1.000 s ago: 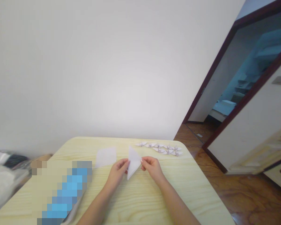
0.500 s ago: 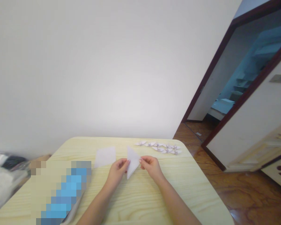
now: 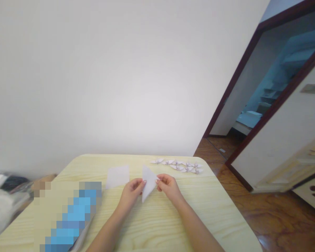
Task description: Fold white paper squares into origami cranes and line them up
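A white paper folded into a triangle (image 3: 148, 182) is held just above a pale wooden table (image 3: 157, 224). My left hand (image 3: 132, 194) pinches its left edge with thumb and fingers closed. My right hand (image 3: 168, 187) pinches its right corner, fingers curled. A flat white square sheet (image 3: 118, 176) lies on the table to the left of my hands. Several small folded paper cranes (image 3: 180, 165) lie in two rows near the table's far right edge.
A blurred-out blue and tan patch (image 3: 68, 213) covers something at the table's left front. Grey clutter (image 3: 2, 196) sits off the left edge. A plain white wall rises behind the table. A dark-framed doorway (image 3: 267, 91) and wooden floor (image 3: 278, 217) lie to the right.
The view has shifted slightly. My hands and the folded triangle stay almost in place, with my right fingers curling a little tighter on the paper's corner.
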Action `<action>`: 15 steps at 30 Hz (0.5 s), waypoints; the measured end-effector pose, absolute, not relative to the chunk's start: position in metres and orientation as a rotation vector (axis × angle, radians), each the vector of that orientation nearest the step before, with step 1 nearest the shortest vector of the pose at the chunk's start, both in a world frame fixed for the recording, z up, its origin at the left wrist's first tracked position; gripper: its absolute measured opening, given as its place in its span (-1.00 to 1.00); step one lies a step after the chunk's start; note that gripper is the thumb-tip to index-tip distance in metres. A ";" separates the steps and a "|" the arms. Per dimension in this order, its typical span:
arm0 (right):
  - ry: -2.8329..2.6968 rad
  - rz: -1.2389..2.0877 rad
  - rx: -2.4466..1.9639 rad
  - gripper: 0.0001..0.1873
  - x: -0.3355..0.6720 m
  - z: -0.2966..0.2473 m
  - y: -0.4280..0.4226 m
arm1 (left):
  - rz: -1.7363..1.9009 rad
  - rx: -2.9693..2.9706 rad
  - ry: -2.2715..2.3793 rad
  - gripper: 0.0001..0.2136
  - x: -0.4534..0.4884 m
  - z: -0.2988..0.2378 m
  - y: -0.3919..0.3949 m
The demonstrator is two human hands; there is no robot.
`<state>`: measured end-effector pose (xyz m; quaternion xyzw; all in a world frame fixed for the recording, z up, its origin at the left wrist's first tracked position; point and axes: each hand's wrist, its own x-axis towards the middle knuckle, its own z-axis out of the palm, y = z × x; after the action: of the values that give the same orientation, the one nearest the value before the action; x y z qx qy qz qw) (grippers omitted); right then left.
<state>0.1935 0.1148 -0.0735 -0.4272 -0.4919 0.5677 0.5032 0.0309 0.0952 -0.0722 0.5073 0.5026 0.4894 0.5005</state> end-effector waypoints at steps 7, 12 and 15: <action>-1.233 1.306 -1.081 -0.65 0.194 -0.074 0.113 | 1.200 1.213 1.218 -0.69 0.032 -0.071 0.095; -1.234 1.277 -1.118 -0.64 0.194 -0.071 0.112 | 1.168 1.206 1.211 -0.66 0.032 -0.070 0.096; -1.234 1.279 -1.131 -0.63 0.193 -0.069 0.112 | 1.125 1.215 1.204 -0.64 0.032 -0.068 0.095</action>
<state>0.1935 0.1116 -0.0686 -0.4667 -0.5089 0.5276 0.4948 0.0317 0.0948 -0.0684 0.5068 0.5022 0.4693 0.5203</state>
